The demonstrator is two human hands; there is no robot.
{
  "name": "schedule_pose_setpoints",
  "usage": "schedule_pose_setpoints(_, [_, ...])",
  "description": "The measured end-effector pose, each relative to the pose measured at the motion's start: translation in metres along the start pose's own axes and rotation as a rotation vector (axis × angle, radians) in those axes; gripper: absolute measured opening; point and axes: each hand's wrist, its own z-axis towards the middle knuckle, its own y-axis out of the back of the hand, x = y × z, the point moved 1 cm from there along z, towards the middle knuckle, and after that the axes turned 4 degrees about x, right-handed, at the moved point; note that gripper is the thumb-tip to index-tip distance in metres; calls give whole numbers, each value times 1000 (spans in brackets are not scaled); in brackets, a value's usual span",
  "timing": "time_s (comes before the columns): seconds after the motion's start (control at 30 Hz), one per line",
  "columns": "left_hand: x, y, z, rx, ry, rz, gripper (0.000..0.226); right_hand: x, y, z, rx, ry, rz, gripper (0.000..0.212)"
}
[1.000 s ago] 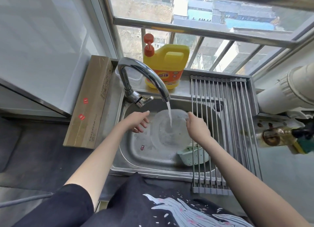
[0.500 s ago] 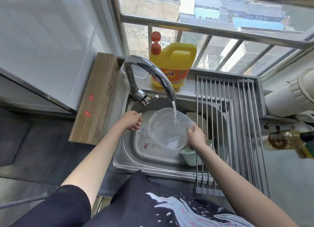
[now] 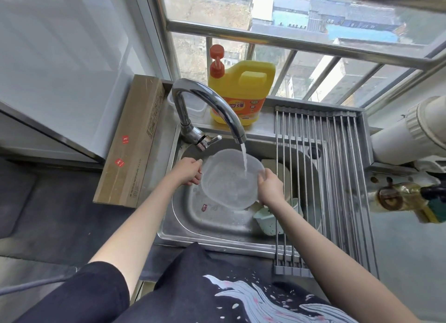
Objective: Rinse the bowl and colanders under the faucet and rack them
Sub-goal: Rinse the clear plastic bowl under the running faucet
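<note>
So far nothing sits on the rack at frame right: both hands, left hand and right hand, grasp the clear bowl at centre under the faucet stream, while a pale green colander waits in the sink.

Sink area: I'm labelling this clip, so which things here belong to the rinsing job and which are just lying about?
In the job:
left hand
right hand
clear bowl
faucet
green colander
rack
sink

Lying about:
yellow detergent jug
cardboard box
white pipe
</note>
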Motion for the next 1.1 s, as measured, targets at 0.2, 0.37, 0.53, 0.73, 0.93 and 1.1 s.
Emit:
schedule_pose_setpoints(0.2, [3,-4,5,16,25,-8,37,0,11,4,-16,-38,-117,22])
schedule_pose_setpoints(0.37, [4,-8,4,41,23,51,34,-4,8,5,83,8,-72,25])
schedule_pose_setpoints(0.53, [-1,-11,6,51,9,22,37,-8,13,4,3,4,-49,18])
schedule_pose_setpoints(0.73, [-2,-7,6,-22,-56,56,35,-1,4,5,65,13,-84,29])
schedule_pose_setpoints(0.93, [-3,-11,-3,12,-25,226,38,1,15,14,121,19,-96,31])
schedule_pose_setpoints(1.1, [-3,-24,-5,70,-51,209,16,-4,23,17,239,33,-49,33])
